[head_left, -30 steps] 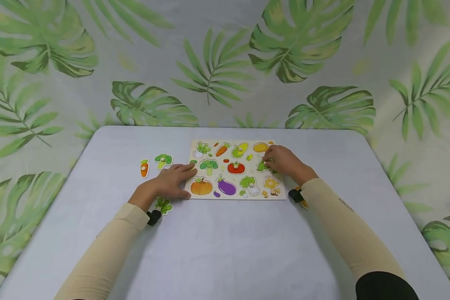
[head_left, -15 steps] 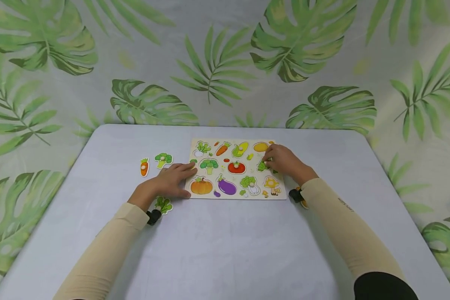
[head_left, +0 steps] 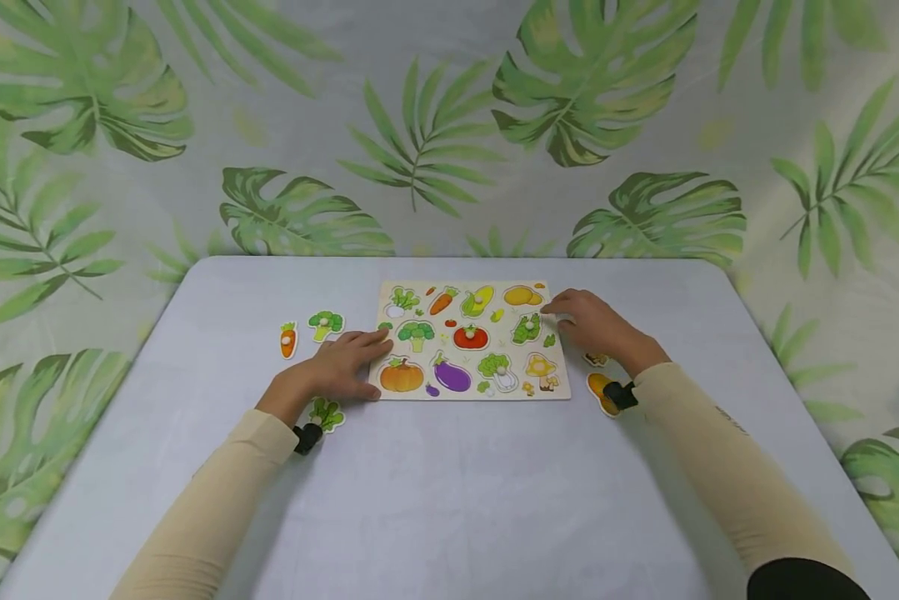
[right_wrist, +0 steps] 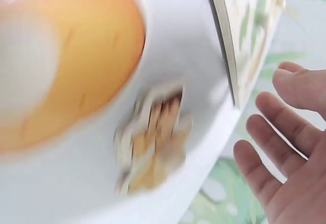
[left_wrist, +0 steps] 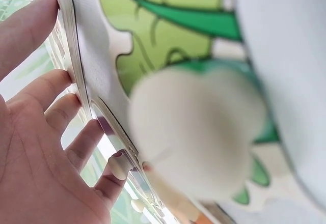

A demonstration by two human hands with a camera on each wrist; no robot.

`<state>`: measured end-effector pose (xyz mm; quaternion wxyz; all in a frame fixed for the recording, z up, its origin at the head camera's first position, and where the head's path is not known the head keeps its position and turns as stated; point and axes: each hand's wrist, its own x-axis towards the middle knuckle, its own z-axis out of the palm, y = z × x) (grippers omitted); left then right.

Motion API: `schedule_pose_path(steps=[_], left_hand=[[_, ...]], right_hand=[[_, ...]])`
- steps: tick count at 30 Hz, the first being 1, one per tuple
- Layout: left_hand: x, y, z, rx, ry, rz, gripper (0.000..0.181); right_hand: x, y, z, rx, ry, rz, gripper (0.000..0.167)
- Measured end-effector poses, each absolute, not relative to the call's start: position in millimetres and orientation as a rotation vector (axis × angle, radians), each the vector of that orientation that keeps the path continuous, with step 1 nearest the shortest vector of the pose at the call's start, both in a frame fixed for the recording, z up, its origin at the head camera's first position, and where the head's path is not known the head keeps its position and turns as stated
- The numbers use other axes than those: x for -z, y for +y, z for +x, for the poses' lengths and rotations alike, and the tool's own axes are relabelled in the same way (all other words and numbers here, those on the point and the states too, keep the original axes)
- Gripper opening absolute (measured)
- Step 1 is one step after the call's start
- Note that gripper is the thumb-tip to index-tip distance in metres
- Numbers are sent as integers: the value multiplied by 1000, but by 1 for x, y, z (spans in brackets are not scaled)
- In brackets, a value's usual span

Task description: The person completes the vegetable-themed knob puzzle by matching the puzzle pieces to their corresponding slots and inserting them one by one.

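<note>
A vegetable puzzle board (head_left: 509,354) lies flat on the white table. My left hand (head_left: 340,364) rests along its left edge with fingers spread. Set in the board is a green leafy piece (head_left: 527,328) with a knob. Just right of that piece, my right hand (head_left: 599,325) is at the board's right edge, fingers relaxed and holding nothing; the right wrist view shows its fingers (right_wrist: 277,132) apart. Below the right hand lie a mushroom piece (right_wrist: 158,137), partly hidden in the head view, and a yellow-brown potato piece (head_left: 599,390).
Left of the board lie a carrot piece (head_left: 287,340) and a broccoli piece (head_left: 326,326). A green leafy piece (head_left: 329,414) sits partly under my left wrist. The corn (head_left: 479,300) and tomato (head_left: 470,337) in the board have knobs. A leaf-patterned cloth hangs behind.
My right hand has let go of the green leafy piece in the board and moved right, uncovering it, the potato picture and more of the loose potato piece. The left hand stays put.
</note>
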<state>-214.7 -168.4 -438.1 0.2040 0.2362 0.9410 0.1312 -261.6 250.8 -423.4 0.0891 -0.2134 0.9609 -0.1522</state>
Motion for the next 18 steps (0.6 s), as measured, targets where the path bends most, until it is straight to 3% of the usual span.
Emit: schedule_pose_path(steps=[10, 18], left_hand=[[437, -168, -213, -380, 2622, 667, 83], [438, -169, -214, -368, 2627, 668, 83]], right_hand=[[408, 295, -241, 462, 2896, -572, 31], [422, 316, -231, 524, 2923, -536, 25]])
